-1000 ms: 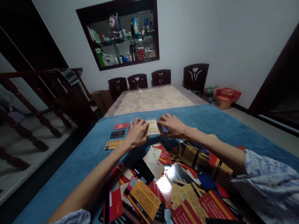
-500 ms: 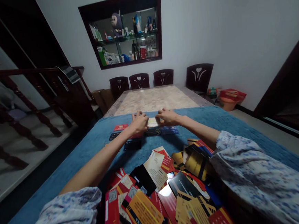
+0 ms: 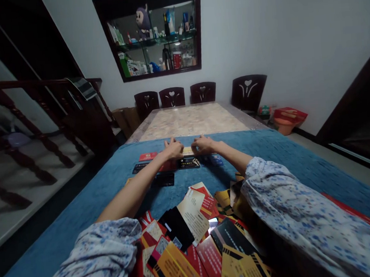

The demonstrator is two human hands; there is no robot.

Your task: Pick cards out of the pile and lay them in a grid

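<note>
Both arms stretch far forward over a blue cloth [image 3: 82, 215]. My left hand [image 3: 173, 149] and my right hand [image 3: 202, 144] pinch the two ends of a pale yellow card [image 3: 187, 150], which lies flat near the cloth's far edge. Just below it lies a row of laid-out cards: a red card [image 3: 147, 156], a black card [image 3: 188, 163] and a blue card [image 3: 216, 159], with another dark card [image 3: 164, 179] closer to me. A loose heap of cards [image 3: 192, 236] in red, black and gold lies near my body, partly under my sleeves.
Beyond the cloth the marble tabletop [image 3: 190, 121] runs to several dark chairs [image 3: 203, 91] at the wall. A wall niche [image 3: 154, 32] holds bottles and a plush toy. A stair railing [image 3: 36, 120] stands at the left, a red box [image 3: 288, 117] on the floor at the right.
Both hands have carried the pale yellow card farther away, from the middle of the cloth to its far edge, above the row of cards. I have leaned forward over the heap.
</note>
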